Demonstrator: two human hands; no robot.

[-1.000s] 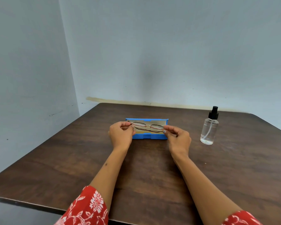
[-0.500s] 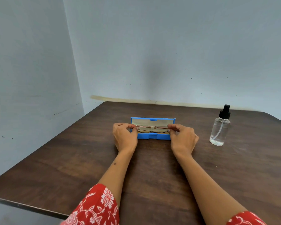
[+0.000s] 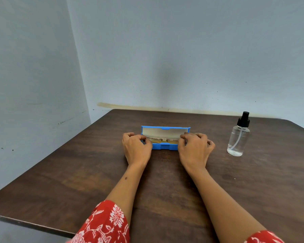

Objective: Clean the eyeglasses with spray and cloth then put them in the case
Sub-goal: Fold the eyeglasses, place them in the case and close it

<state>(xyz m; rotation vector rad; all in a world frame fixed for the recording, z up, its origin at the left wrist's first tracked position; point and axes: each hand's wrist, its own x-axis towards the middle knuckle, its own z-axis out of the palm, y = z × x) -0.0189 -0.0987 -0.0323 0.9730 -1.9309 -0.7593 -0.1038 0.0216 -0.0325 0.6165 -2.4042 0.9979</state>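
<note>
I have the glasses (image 3: 162,139) pinched at each end, my left hand (image 3: 136,149) and right hand (image 3: 194,149) both closed on the frame, holding it low in the open blue case (image 3: 165,146) in the middle of the table (image 3: 77,181). If I let go unevenly, I think the thin frame could snag on the case's front wall or sit crooked, and the lid might then press on it. The spray bottle (image 3: 238,137) stands well off to my right, so I doubt I'd knock it.
</note>
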